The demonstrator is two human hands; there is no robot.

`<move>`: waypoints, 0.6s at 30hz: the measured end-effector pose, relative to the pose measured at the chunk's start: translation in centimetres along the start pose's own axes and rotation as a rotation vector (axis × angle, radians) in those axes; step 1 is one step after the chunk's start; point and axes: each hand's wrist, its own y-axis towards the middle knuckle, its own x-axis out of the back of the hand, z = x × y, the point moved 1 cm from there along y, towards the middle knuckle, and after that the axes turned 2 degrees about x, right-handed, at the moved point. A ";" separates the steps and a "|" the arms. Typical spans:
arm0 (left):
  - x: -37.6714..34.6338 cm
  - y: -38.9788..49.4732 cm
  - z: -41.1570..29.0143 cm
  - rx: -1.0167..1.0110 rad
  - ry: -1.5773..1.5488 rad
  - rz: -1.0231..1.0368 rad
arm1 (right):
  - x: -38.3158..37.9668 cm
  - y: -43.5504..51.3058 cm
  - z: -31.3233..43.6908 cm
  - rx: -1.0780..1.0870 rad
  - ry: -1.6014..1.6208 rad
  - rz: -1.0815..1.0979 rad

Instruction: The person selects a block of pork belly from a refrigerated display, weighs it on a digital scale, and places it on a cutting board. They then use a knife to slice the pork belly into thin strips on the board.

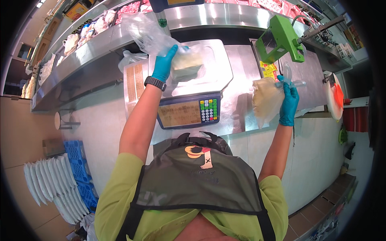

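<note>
My left hand [162,67], in a teal glove, grips a crumpled clear plastic bag [144,31] above the metal pan of a weighing scale [215,76]. Beside its fingers, a pale block in clear plastic [187,64] is over the pan; whether it is inside the same bag I cannot tell. My right hand [288,102], gloved alike, pinches the twisted neck of a second clear bag [265,98]. That bag has pale yellowish contents and hangs over the steel counter to the right of the scale.
The scale's keypad [209,110] faces me. A green device [277,40] on a metal arm stands at the back right, with yellow labels [269,69] beneath it. Raw meat [129,10] fills the display beyond the steel ledge [208,15]. A round white board [331,96] is at the right.
</note>
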 end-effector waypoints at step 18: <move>19.3 -16.1 1.6 0.142 0.053 -0.312 | -2.7 -5.3 -1.7 0.134 -0.136 0.257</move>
